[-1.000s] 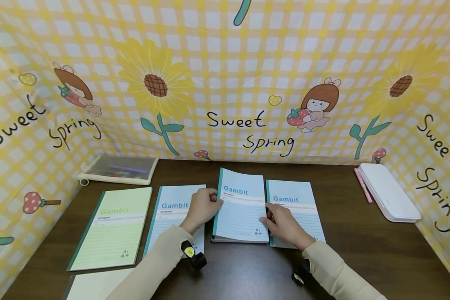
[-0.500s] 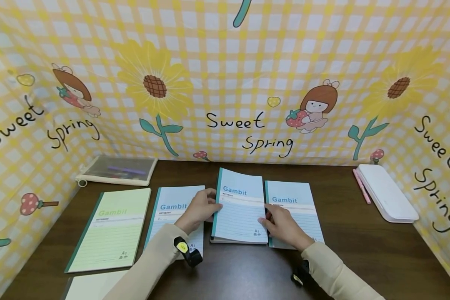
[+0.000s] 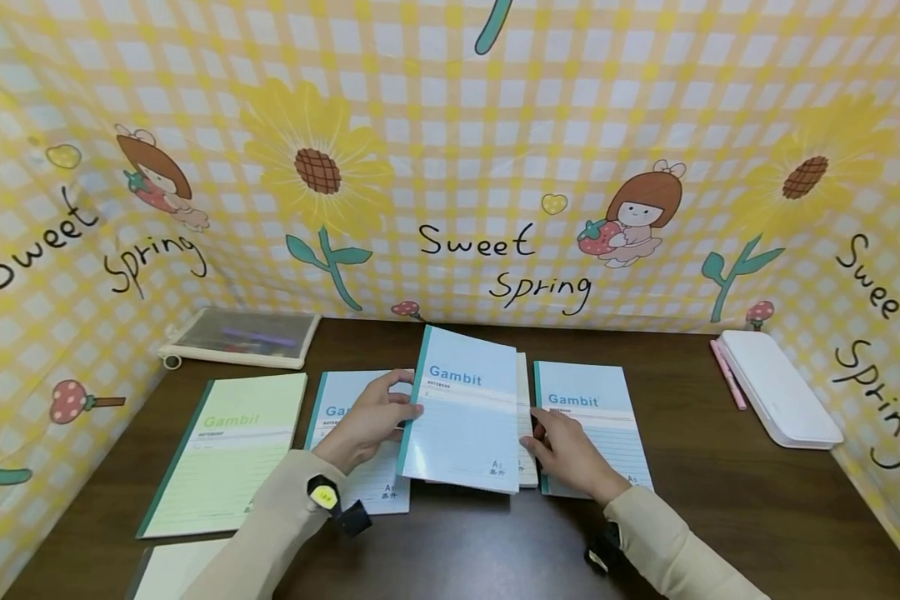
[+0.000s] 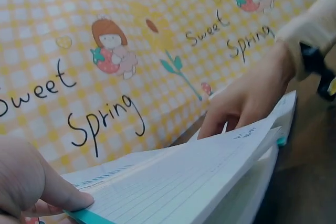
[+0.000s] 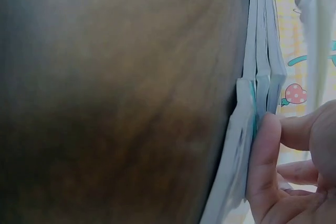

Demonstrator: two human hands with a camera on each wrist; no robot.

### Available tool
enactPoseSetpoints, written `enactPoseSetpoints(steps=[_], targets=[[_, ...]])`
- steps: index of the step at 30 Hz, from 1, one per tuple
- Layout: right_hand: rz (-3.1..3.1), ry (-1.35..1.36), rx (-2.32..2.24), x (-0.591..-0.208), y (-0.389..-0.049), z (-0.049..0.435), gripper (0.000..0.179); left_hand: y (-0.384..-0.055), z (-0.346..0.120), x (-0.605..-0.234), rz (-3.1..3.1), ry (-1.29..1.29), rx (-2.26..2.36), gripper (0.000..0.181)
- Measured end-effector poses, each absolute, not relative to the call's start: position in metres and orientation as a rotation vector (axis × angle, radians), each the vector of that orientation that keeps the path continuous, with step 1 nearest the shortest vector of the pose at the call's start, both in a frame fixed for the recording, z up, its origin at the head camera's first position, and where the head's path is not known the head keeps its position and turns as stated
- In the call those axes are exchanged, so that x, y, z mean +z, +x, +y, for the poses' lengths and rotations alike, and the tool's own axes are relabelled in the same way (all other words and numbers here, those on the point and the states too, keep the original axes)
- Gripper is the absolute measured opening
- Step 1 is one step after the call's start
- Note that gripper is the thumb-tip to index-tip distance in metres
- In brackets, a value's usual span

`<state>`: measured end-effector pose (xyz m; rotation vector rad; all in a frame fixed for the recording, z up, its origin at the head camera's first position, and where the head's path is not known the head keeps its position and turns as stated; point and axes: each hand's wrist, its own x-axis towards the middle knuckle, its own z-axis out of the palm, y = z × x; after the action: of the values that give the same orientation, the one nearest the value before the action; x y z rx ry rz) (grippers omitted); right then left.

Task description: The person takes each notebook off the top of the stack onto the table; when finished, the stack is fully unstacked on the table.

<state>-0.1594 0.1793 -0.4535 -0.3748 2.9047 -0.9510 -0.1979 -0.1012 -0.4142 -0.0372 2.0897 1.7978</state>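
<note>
In the head view my left hand [image 3: 363, 421] pinches the green spine of a light blue Gambit notebook [image 3: 461, 417], thumb on the cover. The notebook is raised and tilted above a small stack of notebooks [image 3: 528, 477], most of which it hides. My right hand [image 3: 570, 446] touches the stack's right edge, with thumb and bent fingers against it; its forearm side overlaps another blue notebook [image 3: 588, 400] on the right. In the right wrist view the right thumb [image 5: 262, 156] lies along the layered notebook edges [image 5: 262, 66]. Under my left hand lies a further blue notebook [image 3: 390, 492].
A green notebook [image 3: 225, 458] lies at left, with a pale one [image 3: 172, 575] partly below it at the frame's edge. A mesh pencil pouch [image 3: 240, 340] is at the back left. At right stand a white case [image 3: 780, 387] and a pink pen [image 3: 729, 375]. Checkered cloth [image 3: 465, 167] walls the table.
My left hand has lifted the top blue notebook off the stack and moved it left, uncovering the stack's right side. The right hand has stayed at the stack's edge.
</note>
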Motion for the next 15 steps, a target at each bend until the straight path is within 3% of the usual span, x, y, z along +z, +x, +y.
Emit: enactPoseSetpoints(steps=[15], targets=[[2.861,-0.295,-0.989,-0.452,-0.16,0.18,0.05,-0.082,-0.174,-0.413,1.727,0.07,1.826,0.042]])
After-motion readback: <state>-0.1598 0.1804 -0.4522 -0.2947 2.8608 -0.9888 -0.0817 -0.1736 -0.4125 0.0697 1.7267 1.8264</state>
